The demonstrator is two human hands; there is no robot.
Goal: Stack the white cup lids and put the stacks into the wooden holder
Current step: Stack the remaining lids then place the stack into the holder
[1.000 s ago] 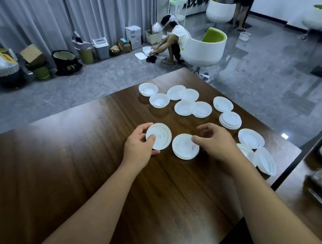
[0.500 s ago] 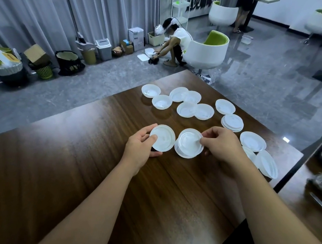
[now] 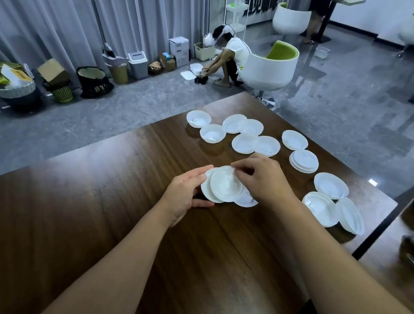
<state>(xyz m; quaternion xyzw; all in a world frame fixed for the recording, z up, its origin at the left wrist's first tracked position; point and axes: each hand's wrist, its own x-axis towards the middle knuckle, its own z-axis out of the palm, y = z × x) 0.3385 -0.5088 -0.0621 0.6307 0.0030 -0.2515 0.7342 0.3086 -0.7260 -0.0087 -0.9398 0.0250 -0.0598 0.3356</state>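
Gripping a white lid [image 3: 206, 190] by its left edge, the left hand [image 3: 183, 195] with thumb below and fingers [image 3: 199, 172] curved over the rim, just above the dark wooden counter [image 3: 90, 221]. Pinching a second lid [image 3: 226, 183] at its far edge, the right hand [image 3: 262, 181] with fingertips [image 3: 238, 169] closed on the rim, this lid tilted and overlapping the one in the left hand. Beneath the right hand, part of another lid [image 3: 246, 200] lying flat on the counter, half hidden by the palm. Farther back, a loose cluster of single lids [image 3: 243, 143], some touching or overlapping, most lying hollow side up. To the right of that cluster, one lone lid [image 3: 294, 140] and, just nearer, a short stack of lids [image 3: 304, 161] with the flat side up. Near the right edge of the counter, three more lids [image 3: 330, 185], two overlapping and one leaning tilted at the edge. No wooden holder visible from the head view. Beyond the counter, a grey floor with a white and green chair [image 3: 270, 68], a crouching person [image 3: 227, 56] handling containers, bins and boxes [image 3: 136, 63] along a grey curtain [image 3: 50, 4], and another person standing at a far table [image 3: 320, 4]. At the right, a second surface [image 3: 394, 268] carrying a wrapped bundle.
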